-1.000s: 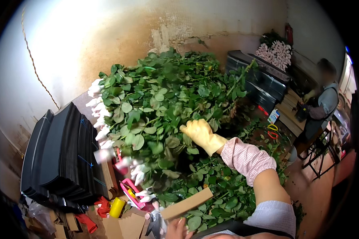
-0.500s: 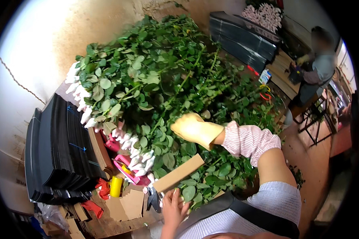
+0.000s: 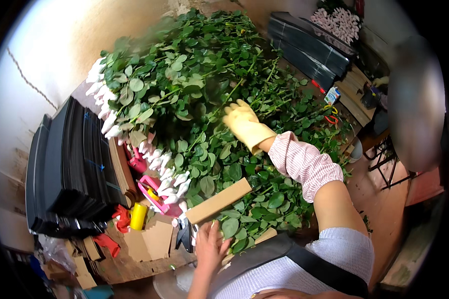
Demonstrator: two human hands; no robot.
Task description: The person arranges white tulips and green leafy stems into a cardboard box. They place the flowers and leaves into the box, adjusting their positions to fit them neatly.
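Note:
A big heap of leafy green rose stems [image 3: 194,74] covers the table, its buds wrapped in white sleeves [image 3: 162,167] along the left edge. My right hand [image 3: 242,122], in a yellow rubber glove, reaches over the heap with its fingers spread among the leaves. Nearer to me, my bare left hand [image 3: 209,246] lies beside leaves at the near end of the stems. Its fingers are slightly bent and apart; what they touch underneath is partly hidden. Just beyond them a long cardboard strip [image 3: 219,200] lies across the stems. Black-handled scissors [image 3: 184,236] sit left of that hand.
Stacked black sheets [image 3: 77,154] stand at the left. A pink tape dispenser [image 3: 157,197], a yellow roll [image 3: 138,216] and cardboard pieces [image 3: 149,241] lie near them. A dark wrapped stack [image 3: 309,47] stands at the back right, with red-handled pliers [image 3: 331,118] nearer. Another person is at the far right.
My right hand has moved away from me over the heap, its fingers spreading from a bent pose. My left hand stays near the cardboard strip. The view has shifted slightly.

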